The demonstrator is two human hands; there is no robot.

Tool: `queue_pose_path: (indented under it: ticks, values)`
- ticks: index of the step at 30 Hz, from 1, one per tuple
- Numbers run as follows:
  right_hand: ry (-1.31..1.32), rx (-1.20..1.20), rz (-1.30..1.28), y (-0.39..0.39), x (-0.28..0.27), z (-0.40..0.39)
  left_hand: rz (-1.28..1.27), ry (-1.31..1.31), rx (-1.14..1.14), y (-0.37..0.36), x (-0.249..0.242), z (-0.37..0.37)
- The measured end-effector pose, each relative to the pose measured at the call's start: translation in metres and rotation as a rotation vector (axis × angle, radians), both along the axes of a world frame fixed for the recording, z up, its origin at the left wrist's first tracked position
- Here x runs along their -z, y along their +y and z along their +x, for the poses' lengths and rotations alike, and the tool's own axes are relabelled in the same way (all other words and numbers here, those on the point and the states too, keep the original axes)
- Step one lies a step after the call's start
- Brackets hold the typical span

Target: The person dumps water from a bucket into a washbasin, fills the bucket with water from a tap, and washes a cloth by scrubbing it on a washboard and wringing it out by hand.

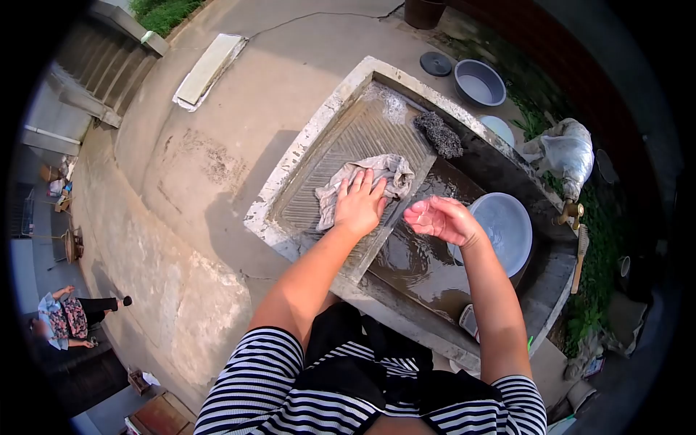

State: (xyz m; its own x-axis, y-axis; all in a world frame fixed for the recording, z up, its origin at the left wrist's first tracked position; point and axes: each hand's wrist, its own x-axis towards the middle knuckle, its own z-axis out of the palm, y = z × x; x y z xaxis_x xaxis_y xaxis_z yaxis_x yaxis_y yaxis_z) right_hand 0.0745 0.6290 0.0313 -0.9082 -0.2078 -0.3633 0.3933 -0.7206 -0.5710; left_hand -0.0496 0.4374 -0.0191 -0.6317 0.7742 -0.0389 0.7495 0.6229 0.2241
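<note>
A wet, greyish cloth (pixel 397 174) lies crumpled on the ridged washboard slab (pixel 304 192) of a concrete sink. My left hand (pixel 357 206) rests flat on the cloth, its fingers spread. Over the sink's wet basin my right hand (pixel 444 220) is raised with the palm turned up and the fingers curled loosely, cupped around what looks like a little water. Just right of that hand sits a white plastic basin (pixel 507 232), partly hidden by my wrist.
A dark scouring mesh (pixel 439 135) lies on the slab's far edge. A brass tap (pixel 571 212) and a wooden-handled brush (pixel 580 257) are at the right rim. Beyond stand a grey basin (pixel 480 82) and a round lid (pixel 436 64). Another person (pixel 69 315) is far left.
</note>
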Motion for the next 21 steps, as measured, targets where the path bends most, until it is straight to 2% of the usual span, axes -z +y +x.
queue_pose_path:
  ticks: [2,4,5,7,9,10,11,12,14,15,17,18,19,21]
  values:
    - [0.027,0.033,0.331,-0.025,-0.005,-0.038,0.025,-0.026,-0.005,-0.002,-0.003,-0.006]
    - [0.036,0.157,0.991,-0.034,0.007,-0.077,-0.051,-0.260,-0.012,-0.005,-0.010,-0.018]
    - [0.030,0.159,0.988,-0.038,0.019,-0.090,-0.055,-0.263,-0.009,-0.012,-0.007,-0.019]
    - [-0.050,0.446,2.001,-0.047,0.043,-0.108,0.143,0.076,-0.127,-0.028,-0.004,-0.021]
    - [-0.284,0.149,1.775,-0.063,0.052,-0.113,0.073,0.150,-0.171,-0.039,-0.005,-0.019]
    - [-0.174,0.184,1.928,-0.074,0.053,-0.106,0.062,0.056,-0.185,-0.044,-0.004,-0.018]
    - [-0.048,0.279,1.887,-0.081,0.053,-0.102,0.051,-0.038,-0.198,-0.049,-0.003,-0.015]
    - [0.047,0.337,1.912,-0.093,0.048,-0.094,0.145,0.022,-0.160,-0.055,-0.005,-0.009]
    - [0.193,0.337,1.853,-0.118,0.039,-0.070,0.244,-0.059,-0.128,-0.071,-0.003,0.010]
    - [0.329,0.359,1.941,-0.128,0.047,-0.058,0.341,-0.135,-0.097,-0.074,-0.002,0.011]
    - [0.495,0.315,2.028,-0.136,0.060,-0.052,0.289,-0.082,-0.048,-0.062,0.000,0.000]
    - [0.463,0.227,2.095,-0.124,0.063,-0.066,0.231,-0.037,-0.009,-0.059,0.002,-0.002]
    - [0.364,0.217,2.080,-0.113,0.065,-0.086,0.290,0.050,0.045,-0.046,0.008,-0.022]
    - [0.181,0.302,2.113,-0.098,0.055,-0.120,0.312,0.147,-0.020,-0.020,-0.002,-0.055]
